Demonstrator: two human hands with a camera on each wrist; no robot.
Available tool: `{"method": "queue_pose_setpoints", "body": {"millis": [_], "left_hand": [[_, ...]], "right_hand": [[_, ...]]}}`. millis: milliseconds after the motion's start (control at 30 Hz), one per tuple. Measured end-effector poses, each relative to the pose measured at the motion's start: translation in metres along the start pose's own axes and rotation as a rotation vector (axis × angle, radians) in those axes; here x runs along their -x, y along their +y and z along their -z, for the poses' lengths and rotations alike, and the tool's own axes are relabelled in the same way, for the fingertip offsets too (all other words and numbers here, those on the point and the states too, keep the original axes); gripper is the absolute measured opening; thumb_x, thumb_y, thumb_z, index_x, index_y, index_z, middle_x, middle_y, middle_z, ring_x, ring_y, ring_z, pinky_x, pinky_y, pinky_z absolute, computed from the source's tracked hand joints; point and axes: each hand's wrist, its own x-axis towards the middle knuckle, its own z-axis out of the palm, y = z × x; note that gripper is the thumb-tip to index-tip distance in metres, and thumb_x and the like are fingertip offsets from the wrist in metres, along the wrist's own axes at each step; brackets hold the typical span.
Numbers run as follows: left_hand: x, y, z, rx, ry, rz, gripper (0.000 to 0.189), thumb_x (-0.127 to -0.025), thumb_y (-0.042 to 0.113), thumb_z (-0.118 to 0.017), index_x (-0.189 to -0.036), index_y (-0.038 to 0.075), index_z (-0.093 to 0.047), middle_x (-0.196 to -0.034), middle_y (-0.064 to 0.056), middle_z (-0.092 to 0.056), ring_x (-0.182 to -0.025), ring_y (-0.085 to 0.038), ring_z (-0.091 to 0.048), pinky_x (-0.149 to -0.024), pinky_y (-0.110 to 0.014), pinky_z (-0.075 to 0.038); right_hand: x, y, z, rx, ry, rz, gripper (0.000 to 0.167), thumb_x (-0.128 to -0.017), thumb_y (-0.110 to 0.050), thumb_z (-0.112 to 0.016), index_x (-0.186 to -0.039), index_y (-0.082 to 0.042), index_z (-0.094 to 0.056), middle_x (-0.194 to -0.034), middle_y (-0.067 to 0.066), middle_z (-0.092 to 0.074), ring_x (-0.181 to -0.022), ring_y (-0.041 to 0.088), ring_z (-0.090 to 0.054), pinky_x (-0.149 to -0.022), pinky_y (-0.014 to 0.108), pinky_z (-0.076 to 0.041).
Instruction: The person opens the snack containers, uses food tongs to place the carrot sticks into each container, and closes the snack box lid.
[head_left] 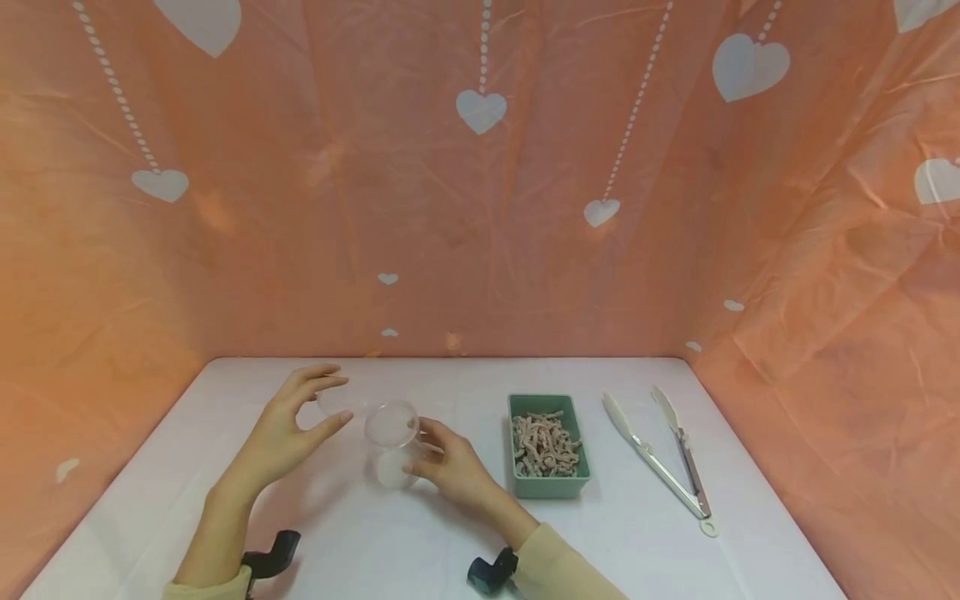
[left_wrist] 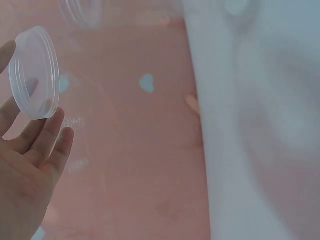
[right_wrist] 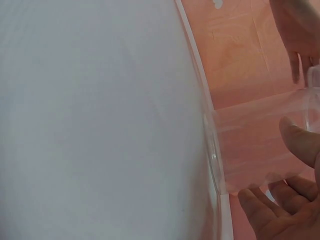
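My left hand point(head_left: 288, 421) holds a clear round plastic lid point(left_wrist: 40, 75) between thumb and fingers, raised above the table; the lid is barely visible in the head view. My right hand point(head_left: 461, 471) grips the side of a clear plastic jar point(right_wrist: 255, 145), thumb on one side and fingers on the other. The jar stands upright on the table, its round mouth uncovered. The lid is just left of the jar's rim and apart from it.
Right of the jar sits a green rectangular container point(head_left: 551, 487) with many brownish twisted pieces point(head_left: 547, 446) in it. Farther right, spread metal tongs point(head_left: 667, 475) lie on the white table point(head_left: 420, 558). Orange cloth point(head_left: 420, 208) with white hearts hangs around the back and sides.
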Motion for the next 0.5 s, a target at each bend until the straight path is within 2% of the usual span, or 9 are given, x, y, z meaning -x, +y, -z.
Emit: {"method": "queue_pose_setpoints", "body": {"millis": [100,200,267,367,433,500], "left_hand": [[0.004,-0.009,0.007,-0.022,-0.012,0.005,0.045,-0.088,0.006,-0.082,-0.13,0.006,-0.068,-0.143,-0.014,-0.056,-0.123,-0.022,-0.052,-0.095,-0.008,-0.037],[0.008,-0.018,0.012,-0.054,-0.04,0.019,0.043,-0.088,0.008,-0.083,-0.128,0.004,-0.068,-0.141,-0.015,-0.056,-0.121,-0.027,-0.053,-0.094,-0.012,-0.039],[0.011,-0.024,0.015,-0.082,-0.064,0.034,0.042,-0.088,0.009,-0.083,-0.127,0.003,-0.068,-0.139,-0.015,-0.056,-0.12,-0.032,-0.055,-0.092,-0.021,-0.044],[0.015,-0.031,0.019,-0.111,-0.113,0.068,0.042,-0.088,0.011,-0.083,-0.125,0.001,-0.068,-0.137,-0.018,-0.056,-0.121,-0.04,-0.056,-0.095,-0.043,-0.049],[0.017,-0.036,0.021,-0.121,-0.158,0.093,0.042,-0.088,0.013,-0.083,-0.125,-0.001,-0.067,-0.137,-0.021,-0.055,-0.124,-0.047,-0.054,-0.096,-0.06,-0.048],[0.019,-0.041,0.022,-0.131,-0.204,0.113,0.043,-0.089,0.014,-0.082,-0.125,-0.003,-0.067,-0.137,-0.024,-0.054,-0.127,-0.051,-0.051,-0.099,-0.069,-0.045]], "right_hand": [[0.0,0.001,-0.001,-0.002,0.001,0.005,0.063,-0.093,-0.01,-0.079,-0.15,-0.006,-0.051,-0.149,0.018,-0.056,-0.14,0.037,-0.052,-0.114,0.044,-0.046],[0.0,0.001,-0.001,0.002,0.002,0.008,0.063,-0.093,-0.01,-0.078,-0.15,-0.005,-0.051,-0.149,0.018,-0.056,-0.14,0.036,-0.052,-0.114,0.043,-0.046],[0.0,0.0,-0.001,0.001,0.002,0.008,0.063,-0.093,-0.009,-0.078,-0.149,-0.004,-0.051,-0.149,0.018,-0.056,-0.14,0.036,-0.052,-0.114,0.044,-0.046],[-0.001,-0.001,-0.001,0.001,0.002,0.012,0.063,-0.093,-0.009,-0.079,-0.149,-0.002,-0.051,-0.149,0.019,-0.056,-0.14,0.037,-0.053,-0.114,0.044,-0.046],[-0.001,-0.002,-0.001,0.003,0.004,0.017,0.063,-0.092,-0.009,-0.079,-0.148,-0.001,-0.051,-0.148,0.019,-0.056,-0.139,0.037,-0.053,-0.114,0.044,-0.046],[-0.001,-0.002,-0.001,0.01,0.007,0.023,0.063,-0.092,-0.008,-0.079,-0.148,-0.001,-0.051,-0.148,0.019,-0.057,-0.139,0.037,-0.054,-0.114,0.043,-0.047]]}}
